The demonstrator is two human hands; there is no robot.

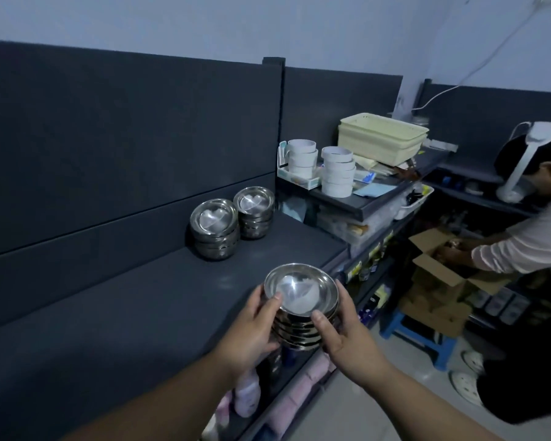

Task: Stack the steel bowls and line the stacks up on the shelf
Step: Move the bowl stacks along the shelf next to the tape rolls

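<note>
A stack of several steel bowls (301, 300) is held between both my hands above the front edge of the dark shelf (134, 300). My left hand (252, 329) grips its left side, thumb on the top rim. My right hand (344, 338) grips the right side, thumb on the near rim. Two more bowl stacks stand side by side at the back of the shelf against the dark panel: the nearer stack (214, 229) and the farther stack (254, 212).
Beyond the shelf, a higher ledge holds white tape rolls (337, 170) and cream baskets (382, 141). A person (528, 243) at the right reaches into a cardboard box (439, 272) over a blue stool (420, 338). Goods fill the lower shelves.
</note>
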